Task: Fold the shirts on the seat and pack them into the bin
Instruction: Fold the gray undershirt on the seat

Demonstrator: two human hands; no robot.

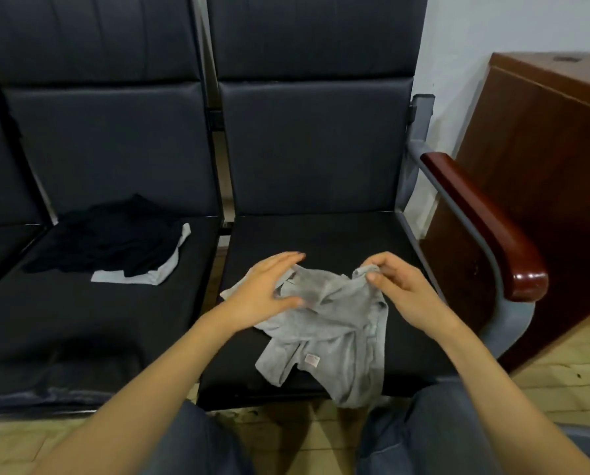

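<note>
Currently the right-hand seat (321, 241) carries the work. The next seat, out past the left hand (266, 293), holds a black garment heap (115, 238) over a pale grey piece (163, 272). No bin in view.

The grey shirt (334, 323) lies crumpled under and between both hands, its lower edge hanging over the seat front toward the knees. It looks like thin, limp knit: light, no stiffness, won't hold shape unless pinned or tensioned. On the smooth seat it will probably slide if dragged.

Left hand: fingers straight, palm flat on the shirt's left part, pinning it. Right hand (396, 286): thumb and fingertips pinch a small bunched edge at the far right corner, sleeve or collar, can't tell.

Best holds are probably seams and hems, pulled outward against the pinning hand. A small label (312, 360) below the right hand suggests it's inside out.
</note>
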